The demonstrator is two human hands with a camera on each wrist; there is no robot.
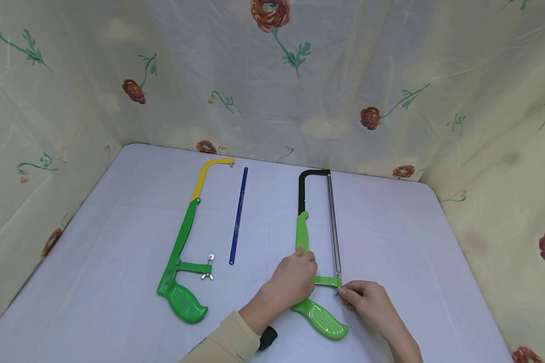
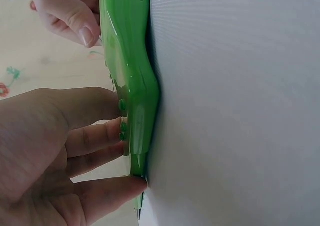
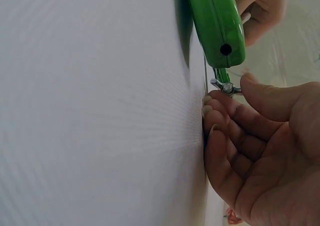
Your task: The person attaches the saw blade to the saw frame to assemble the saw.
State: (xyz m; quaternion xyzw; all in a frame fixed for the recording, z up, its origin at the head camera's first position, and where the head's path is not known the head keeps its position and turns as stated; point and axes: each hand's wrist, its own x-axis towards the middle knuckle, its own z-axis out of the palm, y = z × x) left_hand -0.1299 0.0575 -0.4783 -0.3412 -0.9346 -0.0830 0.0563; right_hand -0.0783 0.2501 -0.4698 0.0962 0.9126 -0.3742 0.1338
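Observation:
A hacksaw with a light green and black frame lies on the table, right of centre. A grey blade runs between its black far arm and its short green near arm. My left hand holds the green frame just above the handle; its fingers reach over the frame's edge in the left wrist view. At the end of the near arm, my right hand pinches a metal wing nut between thumb and forefinger. The other right fingers are curled close to the table surface.
To the left lies a second hacksaw frame, green and yellow, with its own wing nut. A loose blue blade lies between the two saws. A black object shows beside my left sleeve. Flowered cloth hangs around the white table.

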